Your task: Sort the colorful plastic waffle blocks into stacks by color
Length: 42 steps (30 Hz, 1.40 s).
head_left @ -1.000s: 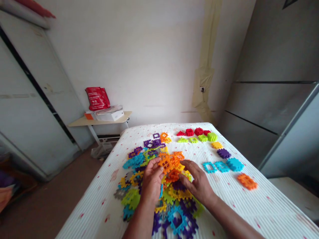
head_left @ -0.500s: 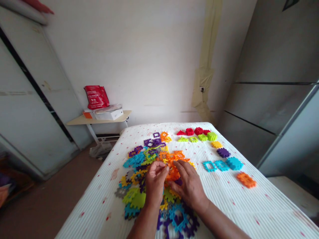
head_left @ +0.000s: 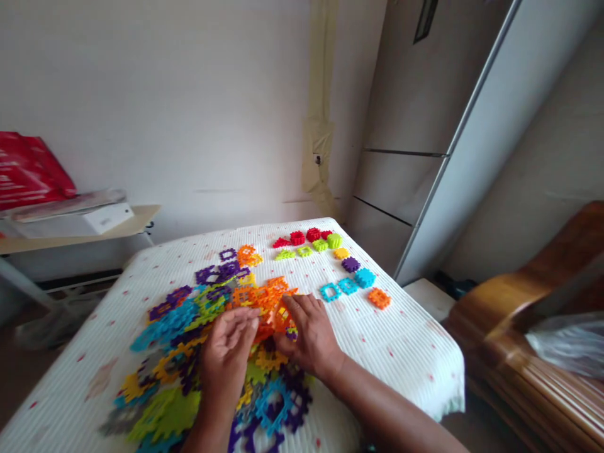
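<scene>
My left hand (head_left: 227, 346) is over the middle of a heap of plastic interlocking toy pieces, its fingers curled and thumb close to the forefinger. Whatever is in that pinch is too small or blurred to make out. To its right, my right hand (head_left: 309, 333) has its thumb and fingers around an orange interlocking piece (head_left: 282, 318) at the heap's edge. More orange pieces (head_left: 255, 296) lie just beyond both hands. Around the left hand are blue pieces (head_left: 172, 322), lime green pieces (head_left: 167, 412) and yellow ones. A blue frame-shaped piece (head_left: 275, 402) rests nearer me.
Red pieces (head_left: 313, 234), green pieces (head_left: 334, 240), a purple stack (head_left: 350, 264), blue squares (head_left: 365, 277) and an orange stack (head_left: 379, 298) sit sorted on the white cloth (head_left: 391, 358). A refrigerator (head_left: 401, 126) and carved wooden furniture (head_left: 533, 302) stand right; a side table (head_left: 146, 217) left.
My view has swung to the right, so the table and both hands appear further left and the wooden furniture has come into sight. Both hands stay over the orange part of the heap.
</scene>
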Available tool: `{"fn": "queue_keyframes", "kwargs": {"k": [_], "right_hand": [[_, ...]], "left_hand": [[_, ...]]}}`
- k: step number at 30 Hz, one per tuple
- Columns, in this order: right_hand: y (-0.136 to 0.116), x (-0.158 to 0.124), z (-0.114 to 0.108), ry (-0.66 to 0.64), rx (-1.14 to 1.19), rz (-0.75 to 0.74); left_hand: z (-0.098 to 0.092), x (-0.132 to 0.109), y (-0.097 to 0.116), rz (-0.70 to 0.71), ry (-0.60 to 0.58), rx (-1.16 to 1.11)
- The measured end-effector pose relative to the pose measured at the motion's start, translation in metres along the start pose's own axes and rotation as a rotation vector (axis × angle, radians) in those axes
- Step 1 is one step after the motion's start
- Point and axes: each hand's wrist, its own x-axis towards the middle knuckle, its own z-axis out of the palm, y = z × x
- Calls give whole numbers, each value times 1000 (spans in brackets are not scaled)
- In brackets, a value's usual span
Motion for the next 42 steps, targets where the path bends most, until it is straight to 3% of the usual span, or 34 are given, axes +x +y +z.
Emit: {"fn": "queue_keyframes", "kwargs": {"k": [7, 10, 13, 26, 42], "right_hand": [[103, -31, -64, 132, -290, 315], [142, -52, -87, 46, -399, 469], [163, -65, -95, -73, -436, 556], [161, -55, -92, -308, -523, 726], [162, -56, -84, -264, -544, 732]], "left_hand": [[-11, 5, -5, 12, 70, 53], [-9, 5, -8, 4, 56, 55], [-8, 5, -10, 7, 44, 65], [-11, 7, -13, -6, 40, 105], [-9, 8, -13, -10, 52, 113]]}}
